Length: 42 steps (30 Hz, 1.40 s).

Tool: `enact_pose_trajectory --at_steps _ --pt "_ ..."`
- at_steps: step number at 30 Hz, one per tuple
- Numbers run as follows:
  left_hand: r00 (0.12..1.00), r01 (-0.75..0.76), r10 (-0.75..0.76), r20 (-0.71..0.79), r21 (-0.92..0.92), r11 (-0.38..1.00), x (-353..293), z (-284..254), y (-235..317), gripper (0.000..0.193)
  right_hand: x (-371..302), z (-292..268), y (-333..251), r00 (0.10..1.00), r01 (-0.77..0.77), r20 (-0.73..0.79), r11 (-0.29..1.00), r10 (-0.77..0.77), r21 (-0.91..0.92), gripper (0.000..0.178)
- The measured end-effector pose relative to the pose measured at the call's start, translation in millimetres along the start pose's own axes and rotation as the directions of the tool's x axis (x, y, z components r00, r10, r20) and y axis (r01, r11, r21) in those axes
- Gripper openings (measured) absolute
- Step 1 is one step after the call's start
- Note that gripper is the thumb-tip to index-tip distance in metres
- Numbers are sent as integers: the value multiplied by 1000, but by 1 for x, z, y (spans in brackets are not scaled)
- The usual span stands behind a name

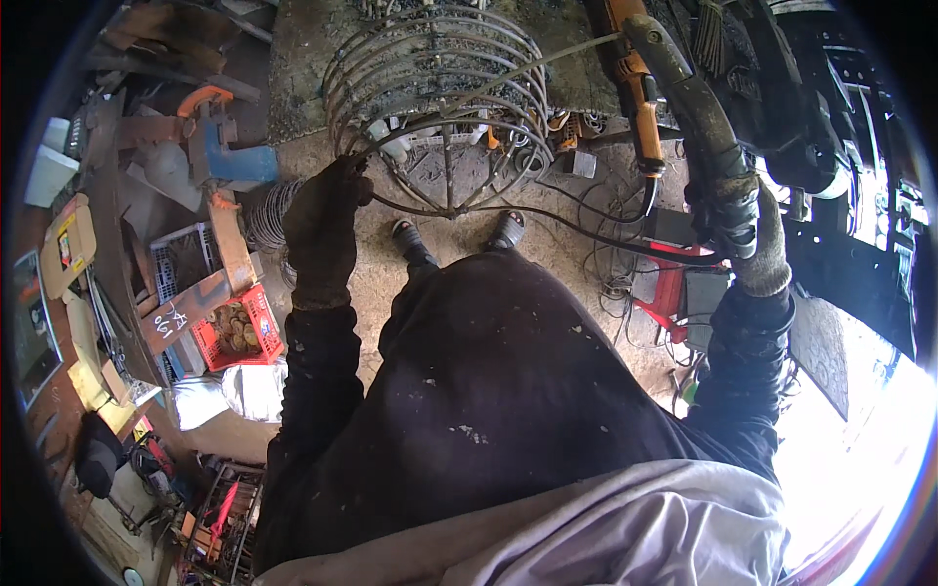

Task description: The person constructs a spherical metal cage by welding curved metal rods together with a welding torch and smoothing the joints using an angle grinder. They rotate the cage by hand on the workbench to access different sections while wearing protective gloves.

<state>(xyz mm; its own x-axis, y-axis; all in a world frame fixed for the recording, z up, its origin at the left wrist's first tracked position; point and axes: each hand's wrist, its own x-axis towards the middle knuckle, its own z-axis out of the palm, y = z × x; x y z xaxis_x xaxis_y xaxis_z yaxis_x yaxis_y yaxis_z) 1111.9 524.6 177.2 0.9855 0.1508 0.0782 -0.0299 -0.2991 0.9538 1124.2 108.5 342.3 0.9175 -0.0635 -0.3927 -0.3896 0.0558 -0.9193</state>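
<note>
A cage of curved metal rods (448, 166), rib-like and rounded, rests at the edge of the work table ahead of me. My left hand (324, 230), in a dark work glove, is closed on its near left rim; the fingertips are partly lost in shadow. On the right, my right hand (752, 230), in a worn grey glove, grips a welding electrode holder (684, 93). From the holder's jaw a thin welding rod (532, 70) slants left, its far end over the cage. A black cable (616, 242) runs to the holder's lower end.
An orange angle grinder (642, 117) lies beside the holder. On the left are a blue clamp-like tool (230, 161), a coil of wire (266, 217) and a red basket (264, 317) of round pieces. Tangled cables (616, 283) and a red-and-grey machine (674, 288) sit on the floor at right.
</note>
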Motion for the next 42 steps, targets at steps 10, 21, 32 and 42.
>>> enact_pose_trajectory --at_steps 10,21,32,42 --pt "996 -84 90 -20 200 976 -2 -6 7 28 0 -9 -2 944 318 230 835 -237 -448 56" --pt "906 -363 420 43 589 722 -2 -5 8 29 15 -95 44 983 79 168 997 -74 -20 51" --pt "1000 27 -27 0 8 1000 -2 14 15 27 29 -74 25 883 -413 449 680 137 606 39" --pt "1000 -12 12 27 3 1000 0 13 9 29 16 -61 19 978 124 188 981 -96 -149 47"
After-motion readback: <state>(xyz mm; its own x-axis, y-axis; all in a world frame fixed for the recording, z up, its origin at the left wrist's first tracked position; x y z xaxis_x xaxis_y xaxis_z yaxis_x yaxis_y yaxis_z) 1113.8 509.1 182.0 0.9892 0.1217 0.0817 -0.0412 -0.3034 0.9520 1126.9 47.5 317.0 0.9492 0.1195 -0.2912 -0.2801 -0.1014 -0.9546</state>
